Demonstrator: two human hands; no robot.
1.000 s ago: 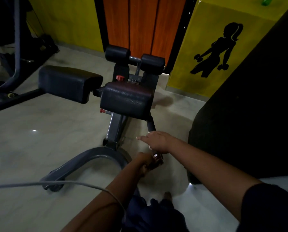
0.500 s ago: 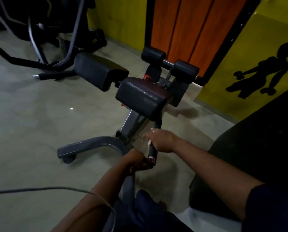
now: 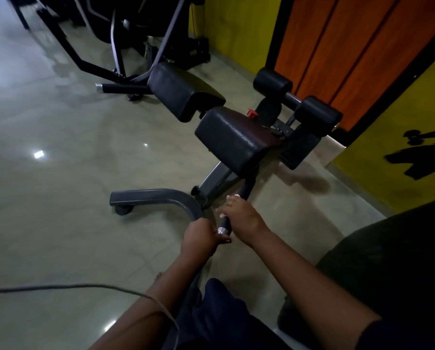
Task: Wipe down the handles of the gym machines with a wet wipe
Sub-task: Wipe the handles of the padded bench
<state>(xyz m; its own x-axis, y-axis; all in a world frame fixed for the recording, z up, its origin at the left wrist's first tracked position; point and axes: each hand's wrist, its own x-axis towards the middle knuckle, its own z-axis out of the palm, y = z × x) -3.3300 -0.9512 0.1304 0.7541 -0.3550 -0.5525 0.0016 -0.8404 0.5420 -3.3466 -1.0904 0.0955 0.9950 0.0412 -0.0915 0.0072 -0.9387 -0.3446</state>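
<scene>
A black bench machine with two padded seats (image 3: 233, 138) stands on the floor before me. Its near black handle (image 3: 246, 188) slopes down towards me and ends in a silver cap (image 3: 222, 231). My right hand (image 3: 241, 217) wraps round the handle's lower part with a white wet wipe (image 3: 234, 197) peeking out beside the fingers. My left hand (image 3: 201, 237) grips the handle's end at the silver cap. The second handle (image 3: 121, 87) sticks out to the far left.
The grey curved base (image 3: 161, 198) with a wheel lies left of my hands. Two black foam rollers (image 3: 297, 103) sit behind the seats. More dark gym machines (image 3: 125, 34) stand at the back left. A large black shape (image 3: 393, 248) fills the right side.
The view has swung left and down, so the bench sits further right in frame. Both hands stay on the near handle, the right one slightly lower along it.
</scene>
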